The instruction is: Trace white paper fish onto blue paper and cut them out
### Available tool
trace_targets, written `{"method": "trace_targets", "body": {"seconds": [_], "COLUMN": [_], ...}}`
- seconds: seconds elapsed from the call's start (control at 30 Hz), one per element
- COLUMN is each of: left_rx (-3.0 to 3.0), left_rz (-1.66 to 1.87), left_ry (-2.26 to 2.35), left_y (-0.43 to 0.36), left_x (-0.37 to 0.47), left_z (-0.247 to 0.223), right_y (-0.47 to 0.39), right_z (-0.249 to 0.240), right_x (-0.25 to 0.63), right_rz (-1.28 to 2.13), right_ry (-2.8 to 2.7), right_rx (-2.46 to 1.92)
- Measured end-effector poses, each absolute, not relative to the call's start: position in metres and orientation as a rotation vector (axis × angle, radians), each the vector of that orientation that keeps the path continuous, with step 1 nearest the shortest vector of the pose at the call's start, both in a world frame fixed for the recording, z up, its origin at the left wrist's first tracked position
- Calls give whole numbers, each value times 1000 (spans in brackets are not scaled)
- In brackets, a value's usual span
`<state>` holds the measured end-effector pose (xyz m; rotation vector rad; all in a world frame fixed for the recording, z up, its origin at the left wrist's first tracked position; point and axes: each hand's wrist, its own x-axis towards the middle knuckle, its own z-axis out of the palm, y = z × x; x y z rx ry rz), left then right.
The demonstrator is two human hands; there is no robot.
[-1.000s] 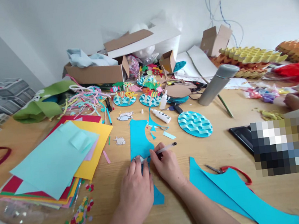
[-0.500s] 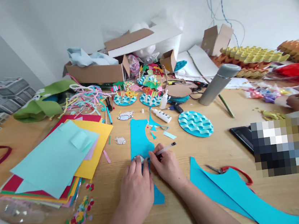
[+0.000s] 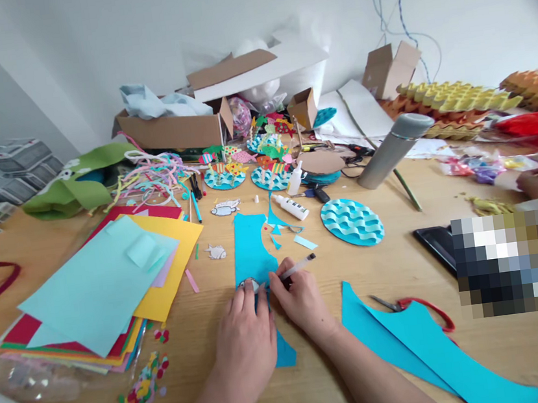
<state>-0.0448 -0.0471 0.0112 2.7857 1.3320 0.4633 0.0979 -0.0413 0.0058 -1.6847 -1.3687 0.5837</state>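
Right hand (image 3: 298,293) holding pen (image 3: 297,267), blue paper (image 3: 251,249) beneath its fingertips

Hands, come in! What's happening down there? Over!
Left hand pressing white cutout on blue paper. Right hand holding pen. Scissors off right, clear of hands.

"Where's our camera?" "Up on the wearer's head, close in, facing forward and down over the wooden table (image 3: 349,375), pale wall (image 3: 130,29) across the frame's top! Single view, nothing shared!"
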Motion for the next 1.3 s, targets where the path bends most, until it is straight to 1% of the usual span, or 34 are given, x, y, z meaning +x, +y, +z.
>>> {"method": "trace_targets", "body": {"seconds": [0.3,0.87,1.1,1.3], "left_rx": [2814,2826,2803,2785], "left_rz": [391,378,359,328], "left_ry": [1334,1345,1335,1350], "left_y": [-47,-47,-46,-46], "left_x": [-45,-45,-44,-43], "left_z": [13,12,17,14], "right_y": [-41,-42,-44,-45], "right_z": [7,8,13,16], "right_x": [98,99,102,103], "right_rz": [574,556,482,524], "right_ry": [-1374,-1385,-1253,-1477], "right_rx": [-1713,-1683,-1599,-1471]}}
